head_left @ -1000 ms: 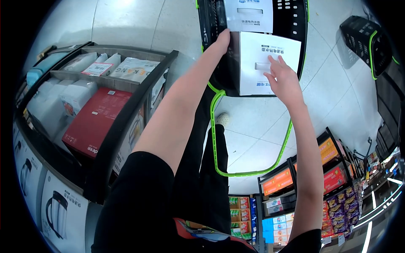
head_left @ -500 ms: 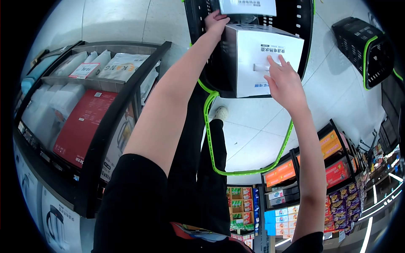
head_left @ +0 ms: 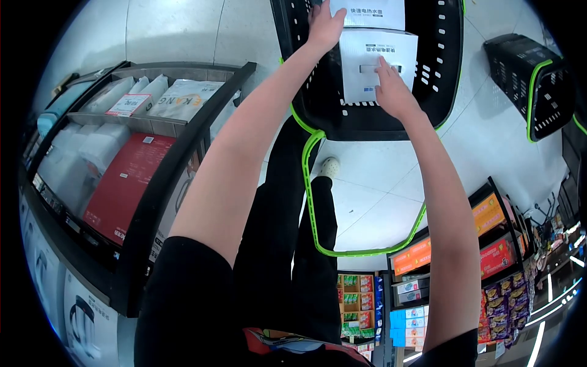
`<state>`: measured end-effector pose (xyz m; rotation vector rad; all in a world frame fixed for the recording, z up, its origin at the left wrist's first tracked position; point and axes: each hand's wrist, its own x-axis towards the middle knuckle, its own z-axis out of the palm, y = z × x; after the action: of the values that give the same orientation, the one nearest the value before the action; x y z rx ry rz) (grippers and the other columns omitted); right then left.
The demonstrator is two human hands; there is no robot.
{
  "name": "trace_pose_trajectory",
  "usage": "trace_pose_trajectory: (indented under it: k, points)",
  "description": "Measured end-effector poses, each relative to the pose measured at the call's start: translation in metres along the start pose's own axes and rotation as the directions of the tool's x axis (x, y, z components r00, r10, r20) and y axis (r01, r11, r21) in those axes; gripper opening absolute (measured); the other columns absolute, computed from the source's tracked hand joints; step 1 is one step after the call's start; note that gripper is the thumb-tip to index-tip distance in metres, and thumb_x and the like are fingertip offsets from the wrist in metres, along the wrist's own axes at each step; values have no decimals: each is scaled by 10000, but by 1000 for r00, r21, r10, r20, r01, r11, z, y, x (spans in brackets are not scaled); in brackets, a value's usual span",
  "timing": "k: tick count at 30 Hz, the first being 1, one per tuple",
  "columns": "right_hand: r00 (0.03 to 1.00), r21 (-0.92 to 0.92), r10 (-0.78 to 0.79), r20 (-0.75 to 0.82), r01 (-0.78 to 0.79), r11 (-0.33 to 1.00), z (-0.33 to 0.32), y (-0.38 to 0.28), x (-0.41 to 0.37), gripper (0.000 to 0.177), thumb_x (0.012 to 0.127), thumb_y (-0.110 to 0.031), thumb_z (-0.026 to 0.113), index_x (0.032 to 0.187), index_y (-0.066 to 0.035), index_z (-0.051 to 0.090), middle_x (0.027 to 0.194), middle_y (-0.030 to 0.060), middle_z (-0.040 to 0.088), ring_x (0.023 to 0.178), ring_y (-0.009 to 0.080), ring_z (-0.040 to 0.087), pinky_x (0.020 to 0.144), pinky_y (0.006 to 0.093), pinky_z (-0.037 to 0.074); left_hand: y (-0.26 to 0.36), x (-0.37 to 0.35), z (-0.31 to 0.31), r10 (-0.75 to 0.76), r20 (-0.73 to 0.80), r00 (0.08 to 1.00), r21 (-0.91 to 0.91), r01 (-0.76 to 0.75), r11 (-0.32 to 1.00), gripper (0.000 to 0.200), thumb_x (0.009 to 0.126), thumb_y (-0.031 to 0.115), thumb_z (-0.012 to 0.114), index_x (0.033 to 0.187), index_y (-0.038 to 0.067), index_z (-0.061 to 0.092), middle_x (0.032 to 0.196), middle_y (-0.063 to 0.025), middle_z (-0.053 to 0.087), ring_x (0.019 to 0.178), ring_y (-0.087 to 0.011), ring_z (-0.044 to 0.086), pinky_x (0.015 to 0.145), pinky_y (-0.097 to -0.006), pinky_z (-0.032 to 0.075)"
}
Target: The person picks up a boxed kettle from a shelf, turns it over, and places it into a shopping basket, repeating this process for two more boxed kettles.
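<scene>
Two white boxes printed with Chinese text for an electric kettle sit in a black shopping basket (head_left: pixel 391 131) with a green handle (head_left: pixel 310 202). The nearer kettle box (head_left: pixel 358 79) shows its face with a carry handle. Behind it, the farther kettle box (head_left: pixel 373 15) is cut off by the top of the view. My left hand (head_left: pixel 327 29) is at the left edge of the farther box, thumb at its side and fingers apart by the basket wall. My right hand (head_left: pixel 396 90) is open, fingertips on the nearer box beside its carry handle.
On the left stands a dark shelf (head_left: pixel 143 229) with bagged goods, a red box (head_left: pixel 131 183) and boxed kettles below. A second black basket (head_left: pixel 523 79) lies at the right. Snack shelves (head_left: pixel 358 303) are behind. The green handle hangs low near my legs.
The nearer box has sunk deeper into the basket, and my right hand has followed it. More of the farther box shows. My left hand has shifted up and right, beside the farther box.
</scene>
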<state>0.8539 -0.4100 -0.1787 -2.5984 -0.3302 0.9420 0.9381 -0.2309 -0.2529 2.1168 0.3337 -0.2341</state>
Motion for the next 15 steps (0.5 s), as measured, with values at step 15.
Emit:
trace_pose_trajectory:
  k: [15]
  points:
    - [956, 444, 241, -166, -146, 884, 43, -75, -266, 340, 686, 48, 461, 1024, 11, 443, 1026, 191, 492, 963, 361, 464, 846, 418, 367, 85, -268, -73, 382, 244, 891, -17, -390, 920, 379, 619, -32, 524, 985, 64, 503, 1063, -137, 453, 983, -315, 447, 829, -385, 377]
